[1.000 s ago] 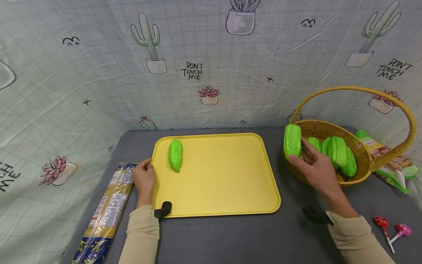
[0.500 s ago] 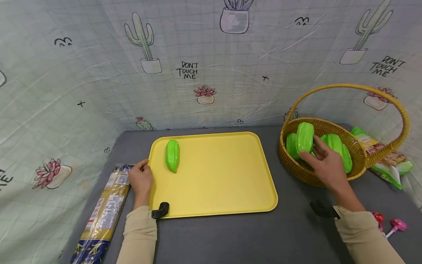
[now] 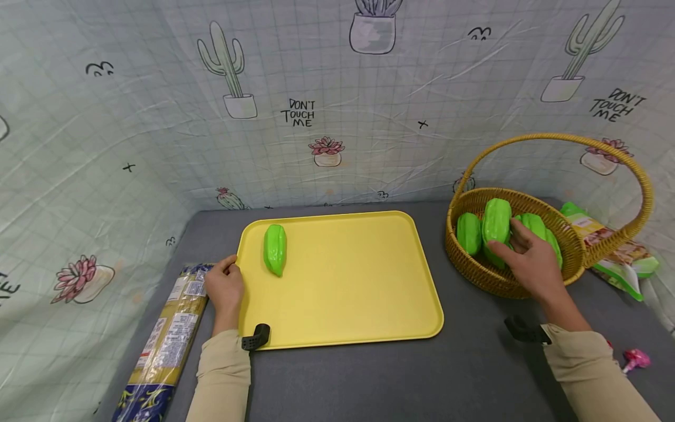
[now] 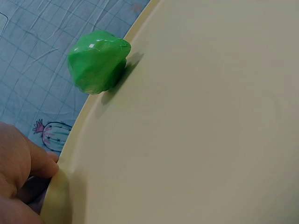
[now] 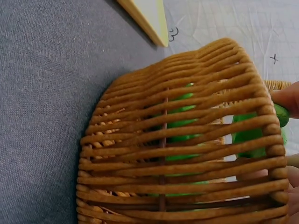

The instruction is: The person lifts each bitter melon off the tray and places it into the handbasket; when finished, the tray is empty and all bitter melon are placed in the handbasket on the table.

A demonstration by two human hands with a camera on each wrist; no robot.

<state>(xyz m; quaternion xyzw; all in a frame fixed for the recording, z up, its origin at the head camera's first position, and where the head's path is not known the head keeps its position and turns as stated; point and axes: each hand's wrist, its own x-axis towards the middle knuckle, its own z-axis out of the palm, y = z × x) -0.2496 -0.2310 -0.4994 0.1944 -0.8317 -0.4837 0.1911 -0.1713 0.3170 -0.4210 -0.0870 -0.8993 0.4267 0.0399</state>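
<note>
A yellow tray (image 3: 348, 293) lies on the grey table with one green ridged fruit (image 3: 275, 249) near its far left corner; the left wrist view shows the same fruit (image 4: 98, 60) on the tray (image 4: 196, 140). My left hand (image 3: 225, 285) grips the tray's left rim. At the right a wicker basket (image 3: 477, 275) with a tall handle holds several green fruits. My right hand (image 3: 527, 258) reaches into it and holds one upright green fruit (image 3: 495, 223). In the right wrist view the basket wall (image 5: 177, 154) fills the frame, green showing through the weave.
A long packet of spaghetti (image 3: 169, 334) lies left of the tray. A green snack bag (image 3: 612, 252) sits behind the basket on the right. A pink lollipop (image 3: 635, 357) lies by my right sleeve. Cactus-print cloth walls close in the back and left.
My right hand, holding a green fruit outside the basket's left rim, has moved right and down into the basket with it. The left hand stays on the tray rim.
</note>
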